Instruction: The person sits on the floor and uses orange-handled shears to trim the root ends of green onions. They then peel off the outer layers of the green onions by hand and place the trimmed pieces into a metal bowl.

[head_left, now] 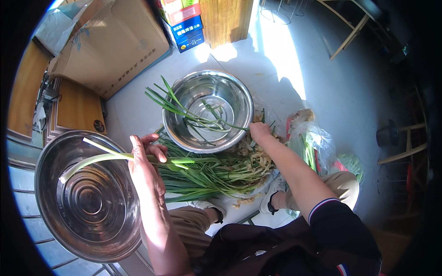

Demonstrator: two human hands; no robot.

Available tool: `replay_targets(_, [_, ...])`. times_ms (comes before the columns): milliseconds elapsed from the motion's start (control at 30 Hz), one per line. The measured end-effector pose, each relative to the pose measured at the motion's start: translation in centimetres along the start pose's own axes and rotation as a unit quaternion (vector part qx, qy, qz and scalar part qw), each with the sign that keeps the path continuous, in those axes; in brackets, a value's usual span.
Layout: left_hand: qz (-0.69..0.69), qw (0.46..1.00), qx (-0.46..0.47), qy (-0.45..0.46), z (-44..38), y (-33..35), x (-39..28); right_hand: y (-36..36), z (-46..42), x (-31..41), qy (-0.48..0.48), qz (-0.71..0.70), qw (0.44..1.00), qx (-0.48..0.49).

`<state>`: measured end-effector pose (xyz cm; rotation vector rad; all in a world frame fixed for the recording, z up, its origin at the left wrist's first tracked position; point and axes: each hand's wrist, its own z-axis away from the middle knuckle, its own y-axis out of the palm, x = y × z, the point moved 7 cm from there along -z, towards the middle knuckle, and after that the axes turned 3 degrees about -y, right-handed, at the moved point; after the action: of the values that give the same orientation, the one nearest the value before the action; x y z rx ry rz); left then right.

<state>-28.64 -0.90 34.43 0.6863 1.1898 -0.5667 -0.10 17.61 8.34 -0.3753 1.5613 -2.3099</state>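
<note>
My left hand (146, 151) grips a few long scallions (103, 157). Their white ends reach over a wide steel basin (88, 227) at the left, and their green parts point right. My right hand (260, 132) is curled, low beside the right rim of a steel bowl (209, 146). Whatever lies between its fingers is hidden, though a pale green strip shows just below it. Several green scallions (193, 117) lie in the bowl, some leaning over its left rim. Beneath my hands a large heap of scallions (207, 176) spreads on the floor, with dry brown peelings (257, 151) at its right end.
Right of the heap stands a clear plastic bag (316, 138) of green vegetables. A big cardboard box (117, 45), stacked printed cartons (188, 31) and a wooden panel (224, 20) are farther off. Wooden stool legs (348, 38) show at the far right. My shoes (276, 189) flank the heap's near side.
</note>
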Motion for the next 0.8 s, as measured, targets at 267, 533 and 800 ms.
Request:
replay_targets(267, [-0.03, 0.999, 0.04, -0.017, 0.0, 1.0, 0.2, -5.6, 3.5, -3.5, 0.042, -0.363, 0.921, -0.134])
replay_targets(533, [0.011, 0.998, 0.067, -0.013, -0.3, 1.2, 0.8, -13.1, 11.8, -10.2, 0.048, -0.61, 0.765, -0.201])
replay_targets(800, [0.015, 0.997, 0.075, -0.008, 0.1, 1.5, 0.7, -18.4, 20.7, -14.5, 0.057, -0.612, 0.741, -0.27])
